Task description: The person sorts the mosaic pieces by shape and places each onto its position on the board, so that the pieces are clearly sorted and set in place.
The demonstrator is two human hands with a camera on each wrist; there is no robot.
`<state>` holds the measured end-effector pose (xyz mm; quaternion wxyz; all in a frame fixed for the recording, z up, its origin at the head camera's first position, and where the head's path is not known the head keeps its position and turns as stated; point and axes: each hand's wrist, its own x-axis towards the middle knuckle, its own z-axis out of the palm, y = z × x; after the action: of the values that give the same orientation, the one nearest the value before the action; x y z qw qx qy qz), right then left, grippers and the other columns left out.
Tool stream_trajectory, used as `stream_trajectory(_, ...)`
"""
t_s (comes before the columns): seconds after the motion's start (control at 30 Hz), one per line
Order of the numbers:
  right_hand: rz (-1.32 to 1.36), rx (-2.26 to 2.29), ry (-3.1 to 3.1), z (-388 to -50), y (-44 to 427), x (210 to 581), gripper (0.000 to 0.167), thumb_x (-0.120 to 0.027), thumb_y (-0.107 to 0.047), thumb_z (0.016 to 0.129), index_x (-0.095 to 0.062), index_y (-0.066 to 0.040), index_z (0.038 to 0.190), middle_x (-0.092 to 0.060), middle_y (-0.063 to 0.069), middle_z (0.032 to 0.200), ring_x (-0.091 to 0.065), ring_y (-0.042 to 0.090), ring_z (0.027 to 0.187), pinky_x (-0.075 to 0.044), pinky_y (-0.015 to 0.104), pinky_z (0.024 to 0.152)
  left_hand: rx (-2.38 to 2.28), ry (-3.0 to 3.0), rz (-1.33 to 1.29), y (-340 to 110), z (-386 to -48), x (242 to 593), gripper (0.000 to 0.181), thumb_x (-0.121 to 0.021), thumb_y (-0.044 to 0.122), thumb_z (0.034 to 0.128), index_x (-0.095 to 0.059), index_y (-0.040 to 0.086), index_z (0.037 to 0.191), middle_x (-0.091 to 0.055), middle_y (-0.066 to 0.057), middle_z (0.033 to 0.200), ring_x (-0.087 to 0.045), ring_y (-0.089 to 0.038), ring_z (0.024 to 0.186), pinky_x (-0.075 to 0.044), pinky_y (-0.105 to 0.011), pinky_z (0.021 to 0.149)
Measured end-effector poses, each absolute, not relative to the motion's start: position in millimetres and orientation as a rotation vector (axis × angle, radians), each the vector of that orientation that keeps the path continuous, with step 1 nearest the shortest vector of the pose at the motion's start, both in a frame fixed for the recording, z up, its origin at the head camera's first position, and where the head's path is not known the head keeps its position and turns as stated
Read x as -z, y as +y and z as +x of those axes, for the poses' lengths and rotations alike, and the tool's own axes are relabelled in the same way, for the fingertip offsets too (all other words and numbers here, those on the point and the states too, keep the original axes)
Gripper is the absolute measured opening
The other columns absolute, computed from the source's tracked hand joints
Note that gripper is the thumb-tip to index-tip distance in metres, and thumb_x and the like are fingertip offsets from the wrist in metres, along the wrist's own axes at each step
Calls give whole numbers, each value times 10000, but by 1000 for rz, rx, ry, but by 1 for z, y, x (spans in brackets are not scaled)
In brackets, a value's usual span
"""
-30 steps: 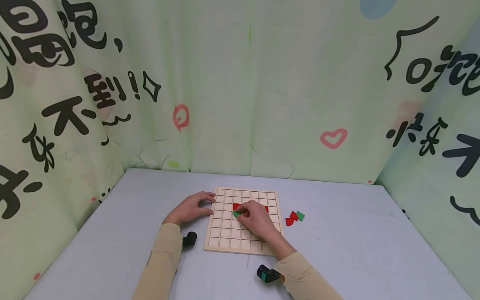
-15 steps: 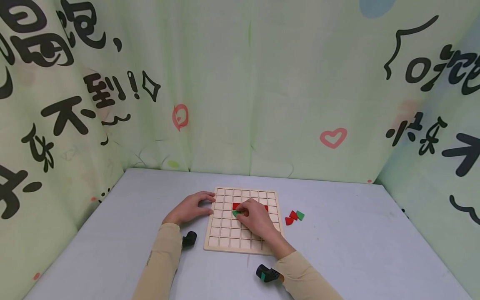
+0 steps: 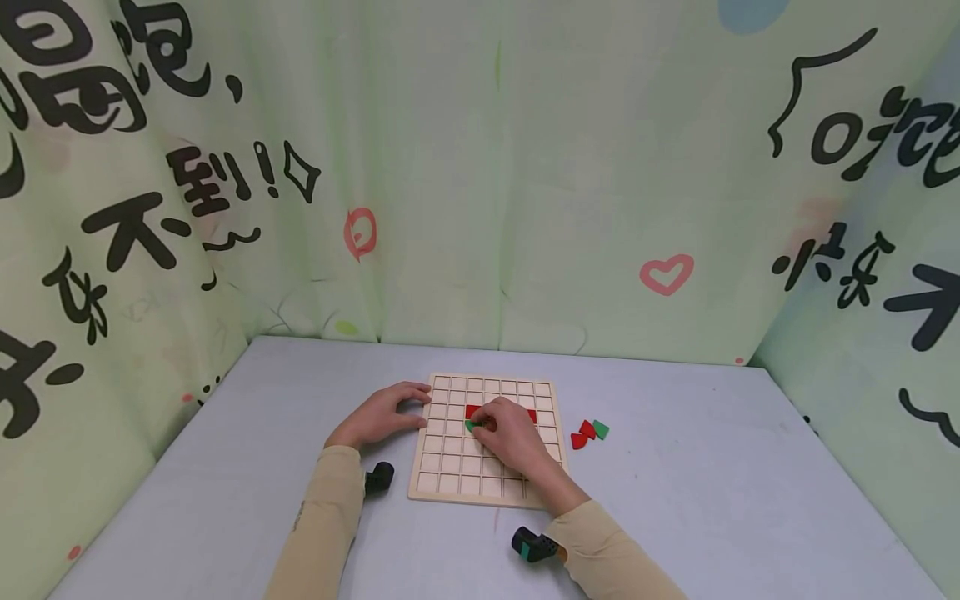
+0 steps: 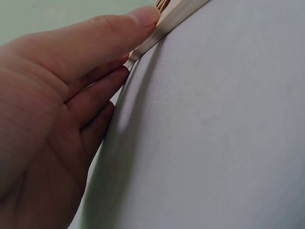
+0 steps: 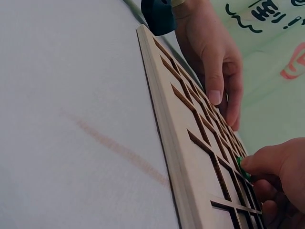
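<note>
A square wooden board (image 3: 448, 463) with a grid of grooves lies on the table. My left hand (image 3: 378, 416) rests at its left edge, thumb and fingers loosely extended; the left wrist view has the thumb and fingertips touching the board's rim (image 4: 178, 20). Over the middle of the grid, my right hand (image 3: 514, 438) has its thumb and curled fingers on a small green piece (image 5: 239, 161), pinching it. Much of that piece is hidden. Red pieces show on the board to the left (image 3: 472, 411) and right (image 3: 532, 415) of this hand, which covers the cells between.
Right of the board lie two loose red pieces (image 3: 587, 429) and a green piece (image 3: 601, 429), close together. The white table (image 3: 697, 483) is bounded by printed pale-green curtains (image 3: 570, 183) at the back and sides. Each wrist carries a black camera (image 3: 534, 545).
</note>
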<state>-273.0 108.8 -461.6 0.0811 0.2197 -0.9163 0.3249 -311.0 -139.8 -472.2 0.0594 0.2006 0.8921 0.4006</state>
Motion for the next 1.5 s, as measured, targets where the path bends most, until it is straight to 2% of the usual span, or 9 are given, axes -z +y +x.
stream_trajectory(0.47,639,-981,-2753,-273,110,462,69,-722,-70,861,-749,-58,923,-622,7,852,-517,121,752,-469,231,644,-1211,2701,595,-138,-309,469,368,-757,206,864,-662,82,1197,-522,-44,1421,-393,-277,1381,-318,-447,1145)
stream_trajectory(0.7,522,-1051,-2736,-275,119,458,105,-721,-106,876,-738,-65,971,-629,9,901,-546,132,790,-510,273,692,-1201,2709,575,-137,-309,470,373,-764,204,858,-661,89,1198,-522,-35,1422,-389,-271,1384,-316,-440,1148)
stream_trajectory(1.13,327,-1098,-2774,-273,147,452,197,-722,-138,890,-712,-57,1070,-638,35,961,-562,173,832,-522,309,746,-1194,2714,566,-137,-310,472,370,-767,203,854,-665,98,1194,-525,-23,1420,-392,-259,1383,-317,-430,1149)
stream_trajectory(1.37,258,-1096,-2776,-269,169,447,234,-709,-159,897,-699,-60,1110,-651,42,1010,-617,201,907,-538,345,772,-1196,2707,576,-138,-311,473,381,-764,206,857,-662,95,1207,-520,-29,1425,-390,-265,1383,-318,-435,1148)
stream_trajectory(1.5,196,-1079,-2799,-267,187,443,268,-697,-174,908,-682,-49,1145,-654,67,1058,-613,223,945,-543,326,753,-1206,2706,577,-138,-310,473,385,-766,208,856,-663,94,1209,-520,-30,1424,-387,-267,1385,-313,-436,1151)
